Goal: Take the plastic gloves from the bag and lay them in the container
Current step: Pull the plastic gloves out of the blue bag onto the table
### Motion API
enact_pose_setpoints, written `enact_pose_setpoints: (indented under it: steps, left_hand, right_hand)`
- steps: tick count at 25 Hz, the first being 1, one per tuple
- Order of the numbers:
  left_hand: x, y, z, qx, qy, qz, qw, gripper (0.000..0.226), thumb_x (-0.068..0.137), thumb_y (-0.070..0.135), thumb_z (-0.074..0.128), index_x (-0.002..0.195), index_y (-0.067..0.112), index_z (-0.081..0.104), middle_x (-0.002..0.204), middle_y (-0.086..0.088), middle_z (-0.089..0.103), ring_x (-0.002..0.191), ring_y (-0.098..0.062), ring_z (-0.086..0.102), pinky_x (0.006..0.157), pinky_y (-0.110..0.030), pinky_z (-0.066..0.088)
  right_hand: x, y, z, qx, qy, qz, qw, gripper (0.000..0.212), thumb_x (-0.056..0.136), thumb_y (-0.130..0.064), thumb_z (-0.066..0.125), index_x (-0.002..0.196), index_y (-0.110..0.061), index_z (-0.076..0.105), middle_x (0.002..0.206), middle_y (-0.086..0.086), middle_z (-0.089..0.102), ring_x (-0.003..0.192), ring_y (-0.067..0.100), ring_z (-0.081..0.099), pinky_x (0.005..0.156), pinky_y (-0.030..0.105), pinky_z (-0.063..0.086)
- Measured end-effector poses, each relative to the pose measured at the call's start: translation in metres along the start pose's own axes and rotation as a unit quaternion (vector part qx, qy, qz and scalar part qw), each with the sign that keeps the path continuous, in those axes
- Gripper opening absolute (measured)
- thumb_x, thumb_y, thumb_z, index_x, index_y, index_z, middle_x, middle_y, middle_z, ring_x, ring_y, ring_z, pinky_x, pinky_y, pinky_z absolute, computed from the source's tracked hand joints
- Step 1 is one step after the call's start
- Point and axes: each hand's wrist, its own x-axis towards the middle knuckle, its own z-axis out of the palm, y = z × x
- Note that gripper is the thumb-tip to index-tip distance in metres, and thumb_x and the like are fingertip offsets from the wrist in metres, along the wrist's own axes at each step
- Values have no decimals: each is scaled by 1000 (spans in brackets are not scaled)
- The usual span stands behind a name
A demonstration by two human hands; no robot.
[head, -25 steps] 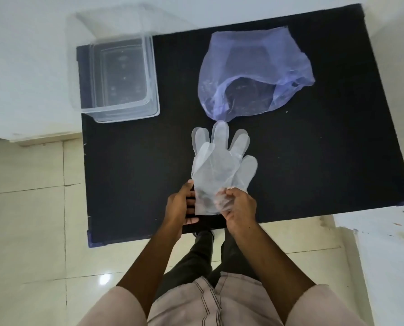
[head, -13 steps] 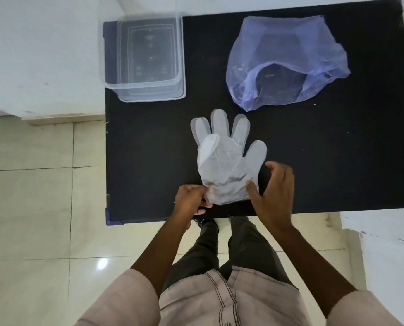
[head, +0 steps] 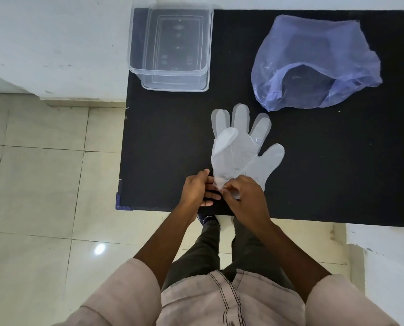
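Note:
Clear plastic gloves (head: 239,149) lie flat on the black table (head: 313,172), fingers pointing away from me, one finger folded over the palm. My right hand (head: 245,196) pinches the cuff end of the gloves near the table's front edge. My left hand (head: 197,190) rests beside the cuff on its left, fingers extended and touching the edge of the plastic. A translucent blue bag (head: 313,64) lies open and slack at the back right. The clear rectangular container (head: 170,45) stands at the back left corner with nothing visible inside.
The table's left edge and front edge drop to a tiled floor (head: 43,172). A white wall or ledge (head: 55,43) sits left of the container. My legs and feet show below the front edge.
My right hand has come in from the right side of the gloves and closed on the cuff. My left hand has loosened its fingers beside the cuff. The camera view shifted.

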Motion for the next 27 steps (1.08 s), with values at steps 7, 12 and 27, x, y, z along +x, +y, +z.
enact_pose_setpoints:
  steps: [7,12,27]
  left_hand:
    - [-2,-15,-4,18,-7,16,1000,32,89,33,62,93,3,73,87,-12,77,63,-19,67,63,-28,50]
    - [5,-19,-7,15,16,9,1000,22,92,23,61,96,5,74,85,-10,77,61,-16,66,62,-27,51]
    - [-1,-40,9,655,16,324,682,70,96,44,43,154,15,20,163,-7,20,151,-26,16,122,-49,10]
  right_hand:
    - [9,0,-6,84,-2,23,996,17,88,-23,66,85,-8,71,84,5,71,74,14,61,73,22,49]
    - [11,2,-3,107,-17,33,994,16,89,-22,65,85,-7,71,81,1,69,74,13,62,71,18,48]
    - [41,7,-21,112,27,65,991,13,91,-18,62,81,-11,65,77,-3,63,68,6,59,70,14,48]
